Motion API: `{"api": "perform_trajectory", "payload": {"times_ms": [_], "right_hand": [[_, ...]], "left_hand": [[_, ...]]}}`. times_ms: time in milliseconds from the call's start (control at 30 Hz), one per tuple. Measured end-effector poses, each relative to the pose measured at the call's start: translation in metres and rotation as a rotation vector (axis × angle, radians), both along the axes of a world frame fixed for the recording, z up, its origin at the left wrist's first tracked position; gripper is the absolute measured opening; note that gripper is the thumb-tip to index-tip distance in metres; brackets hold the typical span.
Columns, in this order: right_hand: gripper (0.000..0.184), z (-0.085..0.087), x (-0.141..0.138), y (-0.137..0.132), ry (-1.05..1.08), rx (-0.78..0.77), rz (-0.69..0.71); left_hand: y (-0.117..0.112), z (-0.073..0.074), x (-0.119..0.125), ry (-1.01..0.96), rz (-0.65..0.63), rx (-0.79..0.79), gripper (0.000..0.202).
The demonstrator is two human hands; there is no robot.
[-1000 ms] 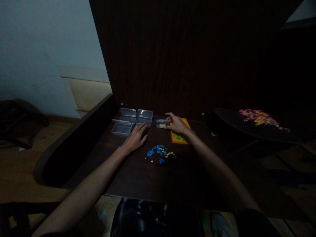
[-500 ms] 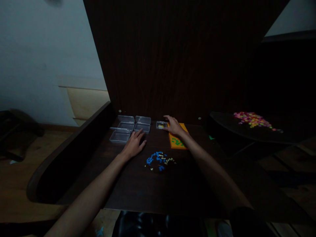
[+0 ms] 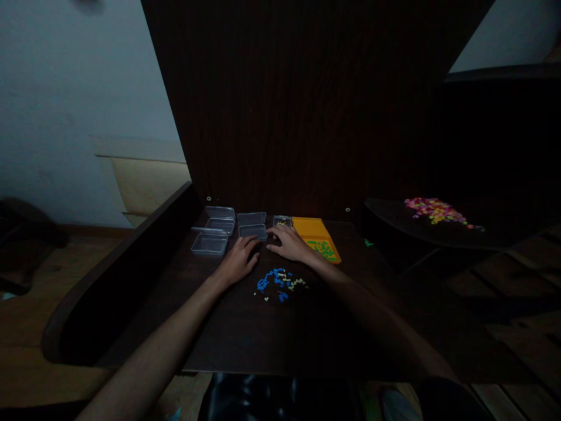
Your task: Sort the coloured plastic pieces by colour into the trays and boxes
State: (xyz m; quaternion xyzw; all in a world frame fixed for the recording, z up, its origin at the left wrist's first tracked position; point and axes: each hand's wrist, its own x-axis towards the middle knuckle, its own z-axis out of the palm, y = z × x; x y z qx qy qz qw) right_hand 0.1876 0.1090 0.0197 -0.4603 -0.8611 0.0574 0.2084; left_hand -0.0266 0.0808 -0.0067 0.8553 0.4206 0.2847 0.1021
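My left hand [image 3: 238, 261] rests low over the dark table, fingers stretched toward the front edge of an open clear plastic box [image 3: 252, 231]. My right hand [image 3: 287, 242] is at that box's right side, thumb and fingers apart, with nothing visible between them. Just behind the right hand, partly hidden by it, lies a small clear box [image 3: 283, 220] with little pieces inside. To its right is an open yellow case [image 3: 307, 225] holding green pieces [image 3: 323, 249]. Nearer me, blue pieces [image 3: 275, 275] and pale yellow pieces [image 3: 298, 283] are scattered together.
Two more open clear boxes, one behind [image 3: 220, 224] and one in front [image 3: 209, 244], stand at the left. A raised side board [image 3: 118, 269] borders the table there. A heap of pink and yellow bits [image 3: 438, 211] lies on a shelf at right.
My right hand has moved left from beside the yellow case and the small box to the middle clear box. The left hand has hardly moved. The view has shifted slightly.
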Motion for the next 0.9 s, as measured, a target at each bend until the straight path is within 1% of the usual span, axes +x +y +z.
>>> {"api": "perform_trajectory", "payload": {"times_ms": [67,167,233,300,367,467,567,633,767,900], "right_hand": [[0.030,-0.003,-0.006,-0.002,-0.043,-0.017,-0.001],[0.011,-0.007,-0.011,-0.003,-0.073,-0.016,-0.009],[0.004,-0.007,-0.012,-0.004,-0.079,-0.008,-0.010],[0.004,-0.005,-0.009,-0.006,-0.075,0.006,-0.007],[0.004,-0.003,-0.004,-0.011,-0.055,0.024,-0.002],[0.005,0.002,0.007,-0.022,0.008,0.045,0.008],[0.005,0.007,0.019,-0.039,0.092,0.060,0.020],[0.006,0.011,0.026,-0.051,0.138,0.071,0.038],[0.010,0.014,0.034,-0.070,0.189,0.077,0.053],[0.016,0.014,0.039,-0.080,0.208,0.067,0.098]], "left_hand": [[-0.003,0.002,0.000,-0.015,-0.029,0.004,0.036],[-0.006,0.007,-0.001,-0.020,-0.088,0.005,0.035],[-0.007,0.009,-0.002,-0.022,-0.098,0.036,0.034],[-0.008,0.011,-0.003,-0.048,-0.059,0.097,0.031],[-0.009,0.013,-0.003,-0.098,0.007,0.157,0.029],[-0.012,0.016,-0.002,-0.198,0.088,0.170,0.035],[-0.017,0.020,0.002,-0.323,0.133,0.081,0.052],[-0.020,0.022,0.005,-0.390,0.122,-0.008,0.061],[-0.024,0.023,0.010,-0.459,0.009,-0.169,0.063],[-0.031,0.021,0.015,-0.549,-0.128,-0.324,0.067]]}}
